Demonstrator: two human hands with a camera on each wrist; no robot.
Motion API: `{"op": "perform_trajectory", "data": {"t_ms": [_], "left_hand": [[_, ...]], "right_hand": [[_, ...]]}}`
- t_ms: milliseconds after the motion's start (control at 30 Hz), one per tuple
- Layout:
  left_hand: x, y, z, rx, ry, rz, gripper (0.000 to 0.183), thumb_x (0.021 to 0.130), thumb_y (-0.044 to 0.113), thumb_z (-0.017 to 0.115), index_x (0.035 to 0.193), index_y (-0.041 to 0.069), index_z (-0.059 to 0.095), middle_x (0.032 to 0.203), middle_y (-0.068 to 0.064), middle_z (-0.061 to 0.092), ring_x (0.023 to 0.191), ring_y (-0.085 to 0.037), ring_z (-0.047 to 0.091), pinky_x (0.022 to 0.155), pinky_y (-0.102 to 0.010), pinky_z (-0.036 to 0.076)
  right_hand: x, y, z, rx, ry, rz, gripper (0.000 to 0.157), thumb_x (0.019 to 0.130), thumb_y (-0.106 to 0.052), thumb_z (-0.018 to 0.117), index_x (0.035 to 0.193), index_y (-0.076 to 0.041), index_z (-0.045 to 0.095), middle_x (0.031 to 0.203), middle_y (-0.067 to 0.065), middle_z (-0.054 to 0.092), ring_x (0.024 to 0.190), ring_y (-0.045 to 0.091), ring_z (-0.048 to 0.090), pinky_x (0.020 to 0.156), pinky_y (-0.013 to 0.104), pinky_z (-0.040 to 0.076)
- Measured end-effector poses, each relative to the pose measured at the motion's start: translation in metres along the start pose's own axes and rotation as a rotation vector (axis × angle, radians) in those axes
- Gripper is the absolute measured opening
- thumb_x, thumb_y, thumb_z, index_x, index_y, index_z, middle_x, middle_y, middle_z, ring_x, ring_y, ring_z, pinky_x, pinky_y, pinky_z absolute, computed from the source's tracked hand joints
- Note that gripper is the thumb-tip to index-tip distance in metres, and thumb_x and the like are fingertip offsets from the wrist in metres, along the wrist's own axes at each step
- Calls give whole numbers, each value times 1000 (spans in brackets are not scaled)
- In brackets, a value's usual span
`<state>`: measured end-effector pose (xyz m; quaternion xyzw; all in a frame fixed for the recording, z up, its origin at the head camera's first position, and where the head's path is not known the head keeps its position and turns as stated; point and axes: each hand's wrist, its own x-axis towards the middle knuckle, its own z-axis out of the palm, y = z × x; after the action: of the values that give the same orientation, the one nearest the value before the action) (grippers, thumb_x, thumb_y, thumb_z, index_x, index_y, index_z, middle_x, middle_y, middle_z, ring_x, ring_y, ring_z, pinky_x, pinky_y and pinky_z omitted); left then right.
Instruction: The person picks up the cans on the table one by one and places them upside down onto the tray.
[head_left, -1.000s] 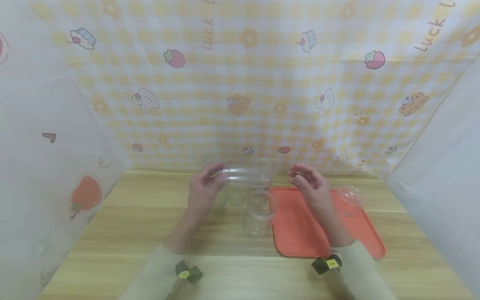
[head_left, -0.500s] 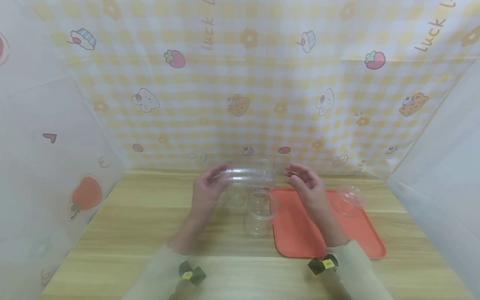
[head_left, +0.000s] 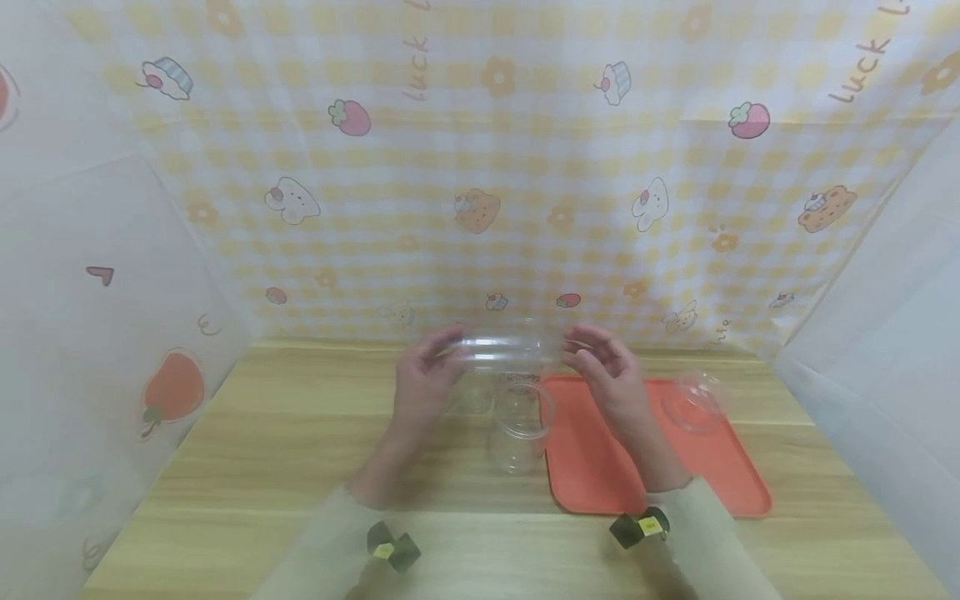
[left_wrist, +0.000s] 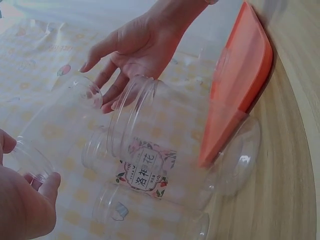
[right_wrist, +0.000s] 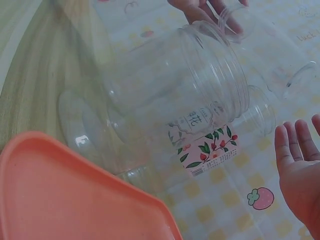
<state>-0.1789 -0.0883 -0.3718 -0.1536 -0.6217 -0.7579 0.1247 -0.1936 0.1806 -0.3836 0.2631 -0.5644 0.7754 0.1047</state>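
My left hand [head_left: 427,375] grips one end of a clear plastic jar [head_left: 502,350], held sideways above the table. In the left wrist view the thumb and fingers of that hand pinch the rim of the jar [left_wrist: 55,122]. My right hand [head_left: 611,371] is beside the jar's other end, fingers spread and slightly bent, holding nothing. A gap shows between those fingers and the jar in the right wrist view. Below stand more clear jars: a wide-mouthed jar [head_left: 513,442] in front and a jar with a flowered label [right_wrist: 212,150] behind it.
An orange tray [head_left: 592,467] lies on the wooden table [head_left: 300,467], under my right forearm. On its far right part sits a clear round plastic piece [head_left: 696,404]. Another clear jar [head_left: 472,393] stands near my left hand. A checked cloth [head_left: 420,250] hangs behind.
My left hand has shifted a little to the right with the jar. The right hand has come left, narrowing the gap to the jar's end. The standing jars and tray have stayed put.
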Motion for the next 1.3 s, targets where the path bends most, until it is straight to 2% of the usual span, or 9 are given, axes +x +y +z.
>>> {"op": "perform_trajectory", "data": {"t_ms": [200, 433, 733, 1067, 1300], "left_hand": [[1, -3, 5, 1, 2, 17, 35, 93, 12, 75, 126, 4, 67, 129, -10, 64, 115, -27, 64, 97, -37, 54], [-1, -3, 11, 4, 19, -17, 35, 93, 17, 75, 127, 8, 67, 132, -5, 63, 114, -26, 65, 96, -35, 54], [-3, -3, 16, 3, 11, 2, 36, 96, 16, 72, 129, 4, 64, 135, -7, 61, 116, -29, 63, 98, -36, 53], [-4, -3, 19, 19, 26, -22, 39, 96, 17, 73, 131, 4, 64, 137, -7, 60, 116, -29, 62, 100, -34, 51], [-4, -3, 21, 51, 19, -23, 38, 97, 13, 70, 132, 1, 62, 136, -10, 60, 117, -31, 61, 100, -36, 51]], "right_hand": [[0, 0, 2, -27, 23, 6, 39, 99, 8, 56, 136, 17, 46, 129, 15, 61, 120, 29, 58, 99, 39, 52], [0, 0, 3, -57, 22, 7, 41, 96, 11, 57, 137, 11, 51, 132, 12, 61, 124, 26, 56, 99, 34, 52], [1, 0, 4, -40, -40, -8, 48, 95, 11, 62, 141, 12, 47, 138, 25, 54, 118, 31, 60, 98, 40, 53], [1, 1, 3, 11, -111, -3, 58, 89, 12, 71, 142, 6, 50, 141, 22, 54, 124, 36, 55, 102, 50, 49], [2, 3, 1, 9, -136, -13, 54, 88, 14, 71, 138, 8, 53, 141, 27, 52, 123, 37, 56, 99, 49, 51]]}}
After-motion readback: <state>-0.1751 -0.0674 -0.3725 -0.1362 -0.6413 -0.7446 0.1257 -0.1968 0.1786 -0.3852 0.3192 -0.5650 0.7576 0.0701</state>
